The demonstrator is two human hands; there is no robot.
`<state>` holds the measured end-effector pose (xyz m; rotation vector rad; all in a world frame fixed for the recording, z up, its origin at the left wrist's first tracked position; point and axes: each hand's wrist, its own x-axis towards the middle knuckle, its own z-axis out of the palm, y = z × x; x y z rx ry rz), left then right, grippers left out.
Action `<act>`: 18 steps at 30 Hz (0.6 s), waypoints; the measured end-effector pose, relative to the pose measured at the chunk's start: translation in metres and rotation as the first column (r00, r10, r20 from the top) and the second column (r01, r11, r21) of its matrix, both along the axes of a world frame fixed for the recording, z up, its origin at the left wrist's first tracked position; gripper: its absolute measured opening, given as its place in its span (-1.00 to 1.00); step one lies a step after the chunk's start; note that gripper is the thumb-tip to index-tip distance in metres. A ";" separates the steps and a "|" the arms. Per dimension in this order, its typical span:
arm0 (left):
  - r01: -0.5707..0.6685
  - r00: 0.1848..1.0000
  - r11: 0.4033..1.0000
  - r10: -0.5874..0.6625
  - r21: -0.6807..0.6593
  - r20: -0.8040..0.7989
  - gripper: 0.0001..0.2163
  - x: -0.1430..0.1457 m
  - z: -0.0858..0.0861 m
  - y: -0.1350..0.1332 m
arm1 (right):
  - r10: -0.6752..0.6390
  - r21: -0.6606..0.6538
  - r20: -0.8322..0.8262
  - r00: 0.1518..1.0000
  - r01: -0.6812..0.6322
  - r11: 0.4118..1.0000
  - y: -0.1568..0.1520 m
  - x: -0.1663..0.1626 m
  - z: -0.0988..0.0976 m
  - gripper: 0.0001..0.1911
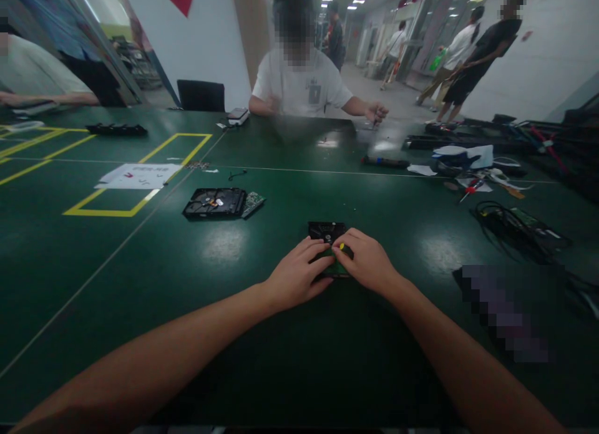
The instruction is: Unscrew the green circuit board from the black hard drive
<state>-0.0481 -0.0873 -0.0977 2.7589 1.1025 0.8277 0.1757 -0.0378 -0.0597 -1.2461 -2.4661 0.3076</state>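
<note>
A hard drive (326, 229) lies on the green table in front of me, its black metal body at the far end and a green circuit board on its near part. My left hand (297, 273) rests over its left side, with fingers and thumb curled onto it and holding it. Between the closed fingers of my right hand (369, 259) is a screwdriver (345, 249) with a yellow-ended dark handle, directly above the drive. Its tip is hidden by my fingers. Both hands cover much of the board.
Left of the hands lies an opened hard drive (215, 202) beside a loose circuit board (254, 204). Paper sheets (140, 176) lie farther left. Cables (510, 228), a red screwdriver (472, 189) and scraps crowd the right. A person (299, 78) sits opposite.
</note>
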 end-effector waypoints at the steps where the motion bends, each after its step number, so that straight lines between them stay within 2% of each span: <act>1: -0.001 1.000 1.000 0.001 0.001 0.002 -0.61 0.000 0.000 0.000 | -0.003 -0.003 0.000 1.000 0.003 1.000 0.000 0.000 0.000 -0.84; 18: -0.004 1.000 1.000 0.004 -0.010 -0.001 -0.60 -0.001 0.002 -0.001 | -0.008 -0.005 -0.023 1.000 0.008 1.000 0.000 0.001 0.002 -0.88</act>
